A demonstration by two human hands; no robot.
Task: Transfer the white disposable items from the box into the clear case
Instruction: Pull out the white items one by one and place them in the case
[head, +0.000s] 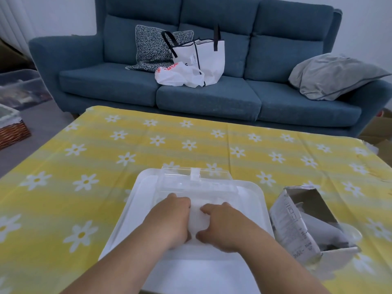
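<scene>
**Left hand (pixel 171 217) and right hand (pixel 222 228) clamp white disposable items (pixel 198 222) inside the clear case (pixel 212 188)**

Both forearms enter from the bottom edge, cut off below the elbow. Each grip is curled inward. The fingers hook over the far edge of the white disposable items and the thumbs close on the near edge, so the bundle is pinched from its two sides. The fingertips sink into the white mass and cannot be counted. What the items are I cannot tell; they read as one pale, blurred block low in the clear case.

The case's walls almost vanish against the white tray (pixel 257 200) beneath it. Only its far rim and the lid (pixel 195 174), tipped back beyond the case with a white clasp, show plainly.

Right of the clear case, just beside the tray, lies the box (pixel 297 228), torn open and tilted. Its grey contents sit in shadow and its print is too small to read.

Under the case the surface wears a yellow daisy cloth (pixel 148 149). Well beyond the case stands a blue sofa (pixel 212 96) bearing a white tote bag (pixel 203 58).
</scene>
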